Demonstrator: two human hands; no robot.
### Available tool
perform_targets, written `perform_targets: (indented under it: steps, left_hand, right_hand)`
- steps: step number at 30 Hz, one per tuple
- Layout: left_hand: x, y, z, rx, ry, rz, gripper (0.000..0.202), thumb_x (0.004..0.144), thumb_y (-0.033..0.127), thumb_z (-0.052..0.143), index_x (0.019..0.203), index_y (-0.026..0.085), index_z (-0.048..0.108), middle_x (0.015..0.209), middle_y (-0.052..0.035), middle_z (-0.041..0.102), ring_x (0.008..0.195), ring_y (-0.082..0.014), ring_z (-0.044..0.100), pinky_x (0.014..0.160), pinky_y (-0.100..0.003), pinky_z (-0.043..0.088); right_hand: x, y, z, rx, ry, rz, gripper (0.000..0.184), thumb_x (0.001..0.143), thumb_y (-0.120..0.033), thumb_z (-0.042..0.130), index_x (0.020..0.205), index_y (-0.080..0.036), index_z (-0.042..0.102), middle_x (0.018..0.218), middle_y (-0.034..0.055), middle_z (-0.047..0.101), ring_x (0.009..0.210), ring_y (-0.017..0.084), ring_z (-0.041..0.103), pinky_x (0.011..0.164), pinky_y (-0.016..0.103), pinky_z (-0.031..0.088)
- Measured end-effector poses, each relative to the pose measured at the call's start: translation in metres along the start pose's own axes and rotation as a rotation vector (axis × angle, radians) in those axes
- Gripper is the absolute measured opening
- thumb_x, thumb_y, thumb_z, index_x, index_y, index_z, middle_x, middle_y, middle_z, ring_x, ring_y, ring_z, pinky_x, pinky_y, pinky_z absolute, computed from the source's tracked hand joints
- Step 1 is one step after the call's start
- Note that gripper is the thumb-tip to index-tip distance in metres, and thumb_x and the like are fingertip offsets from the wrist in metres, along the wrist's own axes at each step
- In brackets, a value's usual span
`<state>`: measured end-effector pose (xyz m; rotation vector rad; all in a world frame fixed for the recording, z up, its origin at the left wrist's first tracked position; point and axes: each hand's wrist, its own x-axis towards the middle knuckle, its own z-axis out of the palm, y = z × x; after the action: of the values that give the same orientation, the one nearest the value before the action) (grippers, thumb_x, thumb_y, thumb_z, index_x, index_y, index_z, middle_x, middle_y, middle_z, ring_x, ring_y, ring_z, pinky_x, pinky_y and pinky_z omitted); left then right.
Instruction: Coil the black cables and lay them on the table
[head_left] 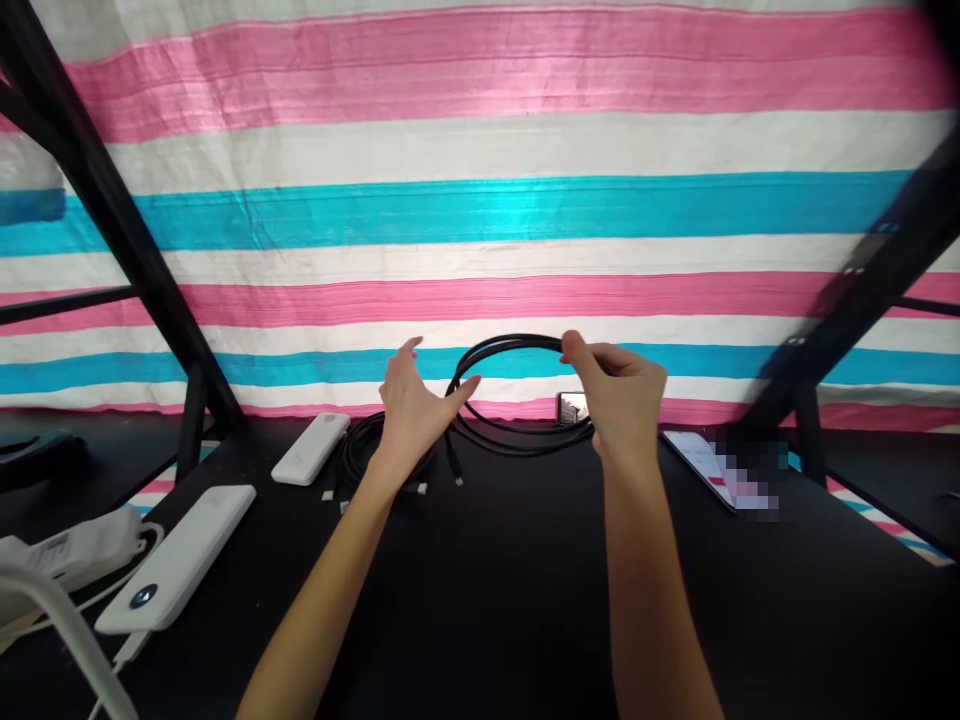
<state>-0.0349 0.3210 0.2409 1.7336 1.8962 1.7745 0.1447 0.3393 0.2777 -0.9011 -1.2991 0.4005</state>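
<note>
A black cable (517, 343) hangs in loose loops above the dark table, its plug end (454, 470) dangling on the left. My right hand (622, 390) pinches the loops at their right side between thumb and fingers. My left hand (416, 405) is at the left side of the loops, thumb and fingers spread apart, the thumb crossing near the cable. Whether the left thumb touches the cable I cannot tell. Behind the left wrist lies a second coiled black cable (361, 450) with pale connectors, partly hidden by the forearm.
Two white power banks, a far one (311, 448) and a near one (180, 560), lie on the left, beside a white power strip (90, 548). One phone (701, 465) lies at right; another small screen (572, 408) stands at the back. Black frame bars (142, 270) flank the striped sheet (480, 220).
</note>
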Motion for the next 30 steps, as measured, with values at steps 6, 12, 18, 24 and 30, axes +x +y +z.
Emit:
perform_targets:
  steps: [6,12,18,24,30]
  left_hand:
    - [0.001,-0.016,0.024,-0.217,0.111,-0.198,0.107,0.062,0.054,0.075,0.142,0.022,0.011,0.144,-0.0244,0.025,0.134,-0.0386,0.028,0.100,-0.054,0.035]
    - [0.009,-0.017,-0.002,-0.623,-0.596,-0.279,0.072,0.076,0.054,0.064,0.134,0.023,0.036,0.124,-0.0149,0.058,0.116,-0.0282,0.054,0.095,-0.042,0.042]
    - [0.008,0.001,-0.028,-0.818,-0.987,-0.212,0.060,0.083,0.069,0.036,0.108,0.018,0.057,0.091,-0.0113,0.070,0.091,-0.0237,0.065,0.088,-0.038,0.045]
    - [-0.002,0.012,-0.009,-0.841,-0.856,-0.232,0.048,0.083,0.066,0.042,0.089,0.019,0.048,0.055,0.0087,0.038,0.042,-0.0068,0.039,0.056,-0.027,0.048]
    - [-0.010,0.019,-0.005,-0.782,-0.790,-0.222,0.040,0.081,0.059,0.052,0.078,0.020,0.043,0.050,0.0110,0.028,0.037,-0.0033,0.021,0.037,-0.017,0.018]
  right_hand:
    - [0.004,0.010,0.011,0.307,0.116,0.205,0.052,0.063,-0.073,0.059,0.054,-0.023,0.048,0.043,-0.0086,0.021,0.036,0.007,0.017,0.037,0.027,0.014]
    - [0.011,0.024,0.009,0.489,0.065,0.295,0.056,0.055,-0.075,0.065,0.056,-0.022,0.047,0.042,-0.0116,0.017,0.036,0.005,0.011,0.035,0.025,0.008]
    - [0.015,0.039,0.008,0.431,-0.110,0.349,0.052,0.058,-0.069,0.068,0.058,-0.020,0.053,0.042,-0.0112,0.020,0.035,0.003,0.014,0.034,0.023,0.009]
    - [0.011,0.037,0.008,0.246,-0.265,0.262,0.047,0.067,-0.064,0.065,0.056,-0.019,0.060,0.041,-0.0090,0.024,0.038,0.005,0.016,0.039,0.025,0.011]
    - [-0.003,0.012,0.009,0.003,-0.447,0.019,0.038,0.075,-0.053,0.064,0.059,-0.018,0.066,0.047,-0.0052,0.037,0.047,0.008,0.029,0.047,0.026,0.021]
